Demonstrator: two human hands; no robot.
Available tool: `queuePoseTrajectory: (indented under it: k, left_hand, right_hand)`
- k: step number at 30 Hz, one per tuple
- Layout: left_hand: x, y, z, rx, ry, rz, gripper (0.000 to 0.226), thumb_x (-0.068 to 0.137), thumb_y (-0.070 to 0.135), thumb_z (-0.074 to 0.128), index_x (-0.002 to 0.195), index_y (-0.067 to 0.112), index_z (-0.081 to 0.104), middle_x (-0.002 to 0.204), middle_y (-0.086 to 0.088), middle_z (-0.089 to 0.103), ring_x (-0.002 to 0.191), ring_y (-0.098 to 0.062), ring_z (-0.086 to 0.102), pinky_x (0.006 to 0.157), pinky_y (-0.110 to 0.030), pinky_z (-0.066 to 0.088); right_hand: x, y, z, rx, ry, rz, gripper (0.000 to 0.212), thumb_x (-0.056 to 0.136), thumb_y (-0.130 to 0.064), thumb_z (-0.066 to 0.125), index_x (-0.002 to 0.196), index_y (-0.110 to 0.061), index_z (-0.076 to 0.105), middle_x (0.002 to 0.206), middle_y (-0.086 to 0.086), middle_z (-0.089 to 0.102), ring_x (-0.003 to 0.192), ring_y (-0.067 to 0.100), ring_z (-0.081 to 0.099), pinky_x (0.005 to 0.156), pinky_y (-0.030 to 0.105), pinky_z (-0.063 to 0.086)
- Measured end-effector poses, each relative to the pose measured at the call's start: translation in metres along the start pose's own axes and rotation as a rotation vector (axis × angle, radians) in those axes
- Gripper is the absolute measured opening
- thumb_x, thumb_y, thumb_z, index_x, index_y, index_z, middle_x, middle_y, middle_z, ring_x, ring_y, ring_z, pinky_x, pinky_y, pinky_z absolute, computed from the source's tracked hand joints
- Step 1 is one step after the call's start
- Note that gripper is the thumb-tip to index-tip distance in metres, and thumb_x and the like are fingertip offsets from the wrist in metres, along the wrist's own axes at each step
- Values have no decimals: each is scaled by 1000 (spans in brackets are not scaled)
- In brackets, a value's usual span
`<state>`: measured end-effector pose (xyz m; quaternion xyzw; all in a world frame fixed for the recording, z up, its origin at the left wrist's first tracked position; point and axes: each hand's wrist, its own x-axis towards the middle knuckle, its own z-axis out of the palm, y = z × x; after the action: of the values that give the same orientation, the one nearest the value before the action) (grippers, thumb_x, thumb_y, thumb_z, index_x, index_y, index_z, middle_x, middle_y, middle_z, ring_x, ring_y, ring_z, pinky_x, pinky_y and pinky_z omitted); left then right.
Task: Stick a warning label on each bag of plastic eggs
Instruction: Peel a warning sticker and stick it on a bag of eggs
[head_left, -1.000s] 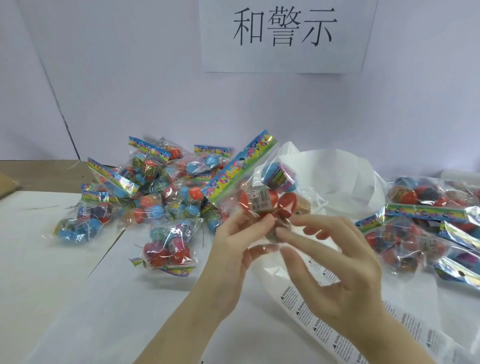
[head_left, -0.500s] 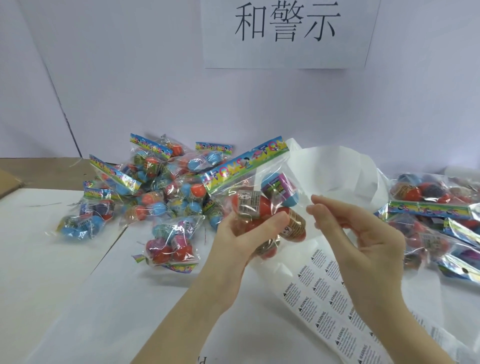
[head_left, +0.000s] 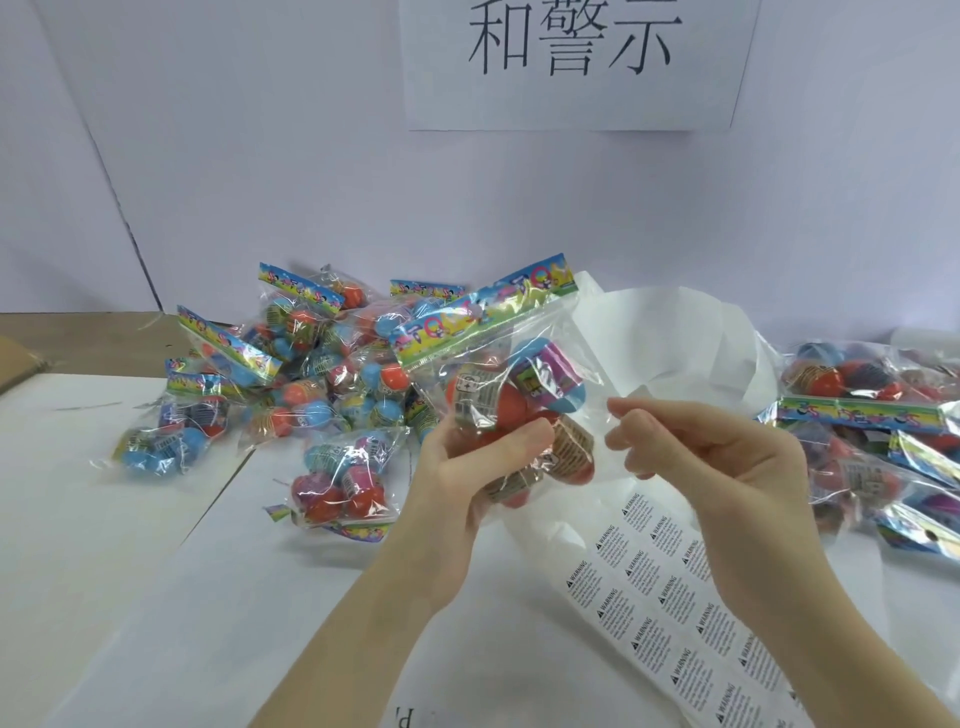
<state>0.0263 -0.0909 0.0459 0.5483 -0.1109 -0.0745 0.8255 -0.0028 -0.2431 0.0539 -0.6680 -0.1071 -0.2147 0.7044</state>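
Observation:
My left hand grips a clear bag of plastic eggs from below and holds it up over the table; the bag has a colourful header strip and red, blue and purple eggs inside. My right hand is just to the bag's right, its curled thumb and forefinger pinching the edge of the bag's clear film. A sheet of small warning labels lies flat on the table under my right forearm.
A pile of several egg bags lies at the left back of the white table, and more bags are heaped at the right. Crumpled white backing paper stands behind the held bag. A paper sign hangs on the wall.
My right hand lifted off the bag's front and drew to the right, then came back to the bag's right edge. My left hand turned the bag more level.

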Motion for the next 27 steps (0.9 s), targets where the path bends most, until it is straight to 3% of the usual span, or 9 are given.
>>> queuePoseTrajectory:
  k: [3, 9, 16, 18, 22, 25, 27]
  left_hand:
    - [1, 0, -2, 10, 17, 7, 17, 44, 34, 74, 61, 31, 73, 69, 8, 70, 63, -3, 61, 56, -13, 47]
    - [2, -2, -4, 20, 23, -4, 21, 42, 33, 75, 62, 29, 73, 71, 5, 71, 65, -7, 62, 56, -14, 47]
    - [3, -1, -4, 14, -7, 16, 13, 51, 26, 79, 63, 25, 75, 71, 3, 71, 64, -7, 62, 59, -17, 49]
    - [4, -2, -4, 40, -1, 25, 11, 54, 27, 80, 62, 24, 74, 70, 3, 71, 60, -7, 61, 60, -19, 50]
    - [6, -3, -3, 96, 27, 59, 34, 41, 46, 88, 61, 24, 72, 67, 3, 70, 55, -6, 58, 65, -22, 53]
    - [7, -6, 0, 154, 69, 101, 36, 62, 39, 74, 91, 19, 68, 82, 3, 73, 71, -11, 66, 69, -21, 54]
    - [8, -9, 2, 244, 147, 89, 45, 63, 45, 66, 102, 23, 62, 86, 12, 69, 81, -5, 64, 78, -20, 52]
  right_hand:
    - [2, -4, -1, 50, -1, 81, 17, 53, -36, 71, 68, -30, 77, 63, 2, 71, 53, 6, 60, 55, 14, 48]
    - [3, -5, -1, -10, -36, 126, 19, 57, -37, 68, 66, -22, 76, 62, 2, 69, 55, 6, 57, 55, 13, 44]
    - [5, -5, -1, 109, -48, 215, 22, 59, -39, 64, 63, -20, 75, 62, 0, 67, 55, 6, 55, 53, 14, 42]
    - [5, -5, -1, 85, -20, 187, 23, 58, -41, 66, 66, -23, 76, 63, -1, 68, 58, 5, 57, 54, 13, 43]
    - [2, -3, 3, 60, 9, 98, 20, 52, -37, 72, 68, -26, 76, 65, -1, 71, 57, 4, 61, 55, 12, 46]
    - [0, 2, 3, 21, 197, -63, 8, 57, -30, 74, 65, -31, 76, 63, -7, 70, 56, 3, 59, 58, 12, 46]
    - [1, 7, 0, -226, 337, -299, 14, 66, -24, 79, 75, -33, 73, 68, -16, 69, 61, 1, 58, 63, 11, 44]
